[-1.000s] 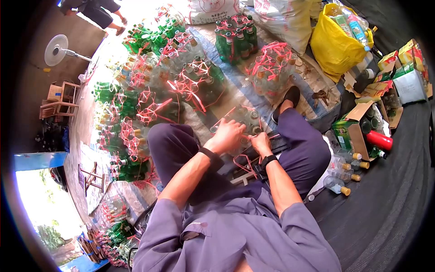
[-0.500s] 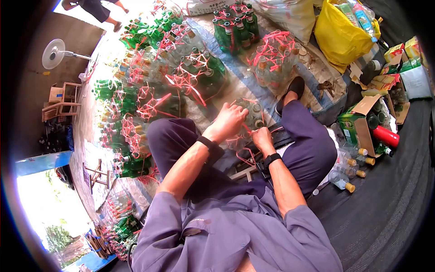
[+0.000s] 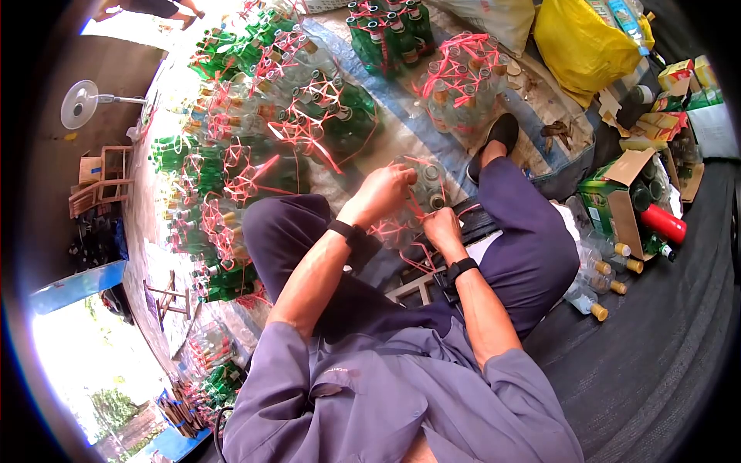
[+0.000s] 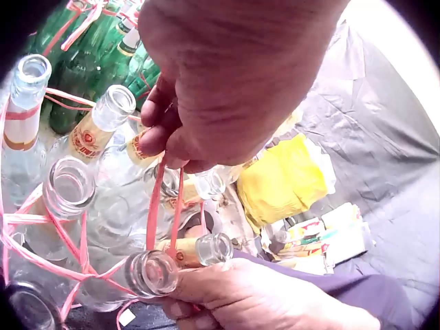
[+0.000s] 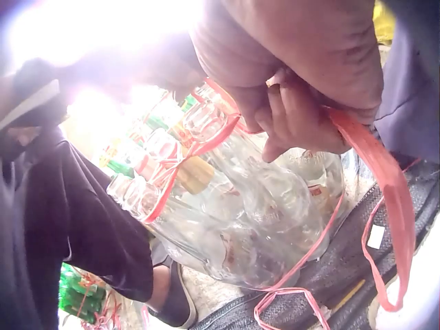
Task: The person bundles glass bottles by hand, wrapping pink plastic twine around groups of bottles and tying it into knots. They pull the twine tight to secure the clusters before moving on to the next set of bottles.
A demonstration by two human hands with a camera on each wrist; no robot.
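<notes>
A cluster of clear glass bottles [image 4: 71,185] stands between the person's legs, pink plastic string [image 4: 82,275] looped around and across the necks. My left hand [image 3: 382,193] is above the cluster and pinches two strands of the string, which run taut down to a bottle neck [image 4: 152,272]. Beside that neck my right hand [image 3: 444,230] grips the string, its thumb close to the glass. From the right hand a loose pink tail [image 5: 385,185] curls down in the right wrist view.
Several tied bundles of green bottles [image 3: 359,116] and clear bottles [image 3: 455,108] stand ahead and left. To the right are a yellow bag [image 3: 575,54], an opened carton [image 3: 614,197] with a red cylinder [image 3: 664,222], and loose bottles [image 3: 590,297]. A fan [image 3: 79,105] stands far left.
The left hand has drawn up and away from the right hand, and the strands between them show longer. The right hand stays by the bottle neck. The view has shifted slightly.
</notes>
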